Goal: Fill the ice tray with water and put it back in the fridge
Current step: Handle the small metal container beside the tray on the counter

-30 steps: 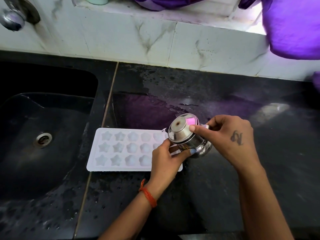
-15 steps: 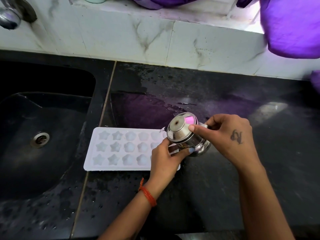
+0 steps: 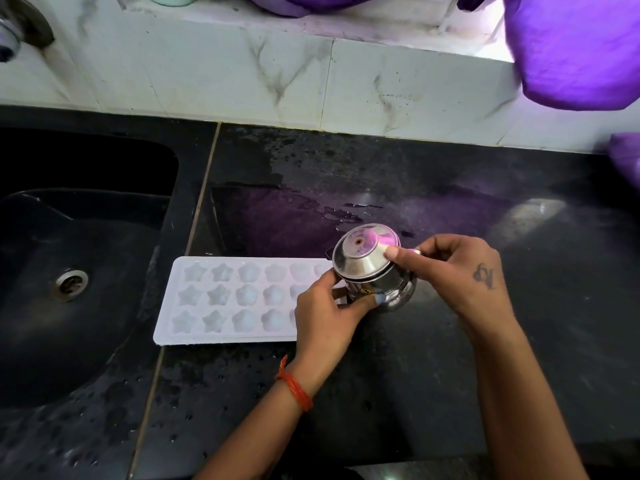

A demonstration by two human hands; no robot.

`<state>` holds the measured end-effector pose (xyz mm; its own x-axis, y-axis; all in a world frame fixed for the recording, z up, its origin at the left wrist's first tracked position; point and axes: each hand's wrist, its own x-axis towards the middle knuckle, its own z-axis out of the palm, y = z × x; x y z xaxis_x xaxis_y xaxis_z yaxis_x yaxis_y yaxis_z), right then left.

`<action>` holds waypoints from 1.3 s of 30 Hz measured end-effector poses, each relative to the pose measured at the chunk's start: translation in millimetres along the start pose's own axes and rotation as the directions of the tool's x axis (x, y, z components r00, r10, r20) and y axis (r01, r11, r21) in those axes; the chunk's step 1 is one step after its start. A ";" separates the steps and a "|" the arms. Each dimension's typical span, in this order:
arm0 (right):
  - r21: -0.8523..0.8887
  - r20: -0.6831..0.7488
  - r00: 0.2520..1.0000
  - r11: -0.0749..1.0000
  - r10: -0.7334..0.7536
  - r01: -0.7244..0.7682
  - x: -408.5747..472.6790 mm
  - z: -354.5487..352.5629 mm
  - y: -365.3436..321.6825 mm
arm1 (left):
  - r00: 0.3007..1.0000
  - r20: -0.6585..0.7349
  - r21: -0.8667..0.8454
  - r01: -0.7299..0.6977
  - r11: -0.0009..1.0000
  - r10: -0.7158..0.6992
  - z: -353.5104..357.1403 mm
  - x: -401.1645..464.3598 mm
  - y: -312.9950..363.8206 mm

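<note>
Sideways, steel pot (image 3: 372,271) over ice tray (image 3: 239,299)

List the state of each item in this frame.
ice tray: flat on the counter, right end hidden by hands
steel pot: tipped, base toward the camera, over the tray's right end
left hand: gripping the pot
right hand: gripping the pot
counter: wet

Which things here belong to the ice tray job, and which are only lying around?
Belong to the job:
- white ice tray on the black counter
- steel pot, tipped over the tray's right end
- left hand and right hand, both gripping the pot

Only lying around:
- sink
- tap
- purple cloth
</note>
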<state>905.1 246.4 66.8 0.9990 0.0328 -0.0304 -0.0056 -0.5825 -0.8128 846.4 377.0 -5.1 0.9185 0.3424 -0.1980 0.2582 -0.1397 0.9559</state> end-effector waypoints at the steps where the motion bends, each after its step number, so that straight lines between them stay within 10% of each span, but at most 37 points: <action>1: -0.033 -0.009 1.000 0.999 -0.013 0.012 0.4 -1.0 0.0 | 1.000 0.012 -0.017 0.006 1.000 -0.006 1.7 0.1 -0.5; 23: -0.368 0.006 0.980 0.911 -0.199 0.187 -2.4 -9.3 -10.3 | 0.994 0.100 -0.186 0.055 0.981 -0.037 22.4 -1.5 -9.0; 39: 0.049 0.031 0.999 0.999 -0.016 0.015 9.4 -10.4 16.5 | 0.995 -0.094 0.113 0.029 0.993 -0.018 14.3 -5.9 8.2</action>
<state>914.8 228.6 59.1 0.9971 0.0677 -0.0352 0.0072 -0.5417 -0.8405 847.5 360.6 0.9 0.8812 0.4311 -0.1941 0.3168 -0.2337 0.9193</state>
